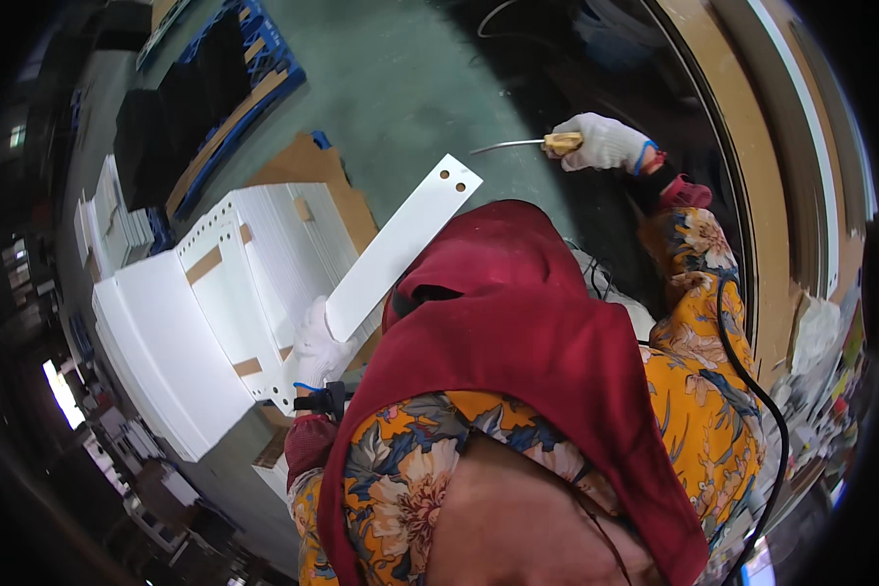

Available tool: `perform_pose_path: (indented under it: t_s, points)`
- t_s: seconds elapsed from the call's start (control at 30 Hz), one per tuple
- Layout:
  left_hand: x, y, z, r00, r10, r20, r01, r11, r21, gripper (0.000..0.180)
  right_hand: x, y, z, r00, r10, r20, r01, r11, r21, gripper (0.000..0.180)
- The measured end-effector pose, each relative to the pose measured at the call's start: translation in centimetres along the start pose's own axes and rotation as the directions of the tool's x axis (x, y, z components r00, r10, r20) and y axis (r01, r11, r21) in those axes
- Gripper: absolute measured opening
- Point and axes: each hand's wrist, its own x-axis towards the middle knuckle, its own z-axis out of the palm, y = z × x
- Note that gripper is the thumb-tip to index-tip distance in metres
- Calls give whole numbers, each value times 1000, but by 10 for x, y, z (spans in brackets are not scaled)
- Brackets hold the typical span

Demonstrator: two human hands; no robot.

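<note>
A long, narrow white board (400, 249) with two dark holes near its far end slants up from my left hand (319, 342). That hand wears a white glove and is closed around the board's near end. My right hand (607, 144), also gloved in white, is stretched out to the far right. It grips a hand tool (563, 144) by its yellowish handle. The tool's thin, slightly curved metal shaft points left, with its tip near the board's far end, apart from it. Whether the tip is sharp or flat, I cannot tell.
Left of the board stand stacked white panels (151, 332), some with rows of holes, by brown cardboard (356, 210). A blue pallet (285, 66) carrying black material lies farther off. Long boards (767, 225) run along the right. A black cable (774, 415) hangs by my right arm.
</note>
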Motion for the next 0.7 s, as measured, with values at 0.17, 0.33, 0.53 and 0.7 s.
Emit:
perform_pose_path:
  t_s: [0.17, 0.33, 0.53, 0.7]
  points:
    - [11, 41, -24, 988, -147, 52, 120, 928, 353, 67, 3, 12, 21, 982, -171, -76, 138, 937, -320, 26]
    - [26, 41, -22, 995, -54, -87, 92, 842, 532, 60, 16, 25, 35, 988, -96, -123, 14, 841, -540, 26]
    - [55, 40, -25, 981, 48, -189, 83, 772, 630, 57, 2, 18, 42, 965, -68, -255, -62, 880, -471, 26]
    - [62, 53, -23, 956, -193, -223, 275, 857, 437, 63, 14, 34, 43, 891, -112, -441, -67, 926, -370, 26]
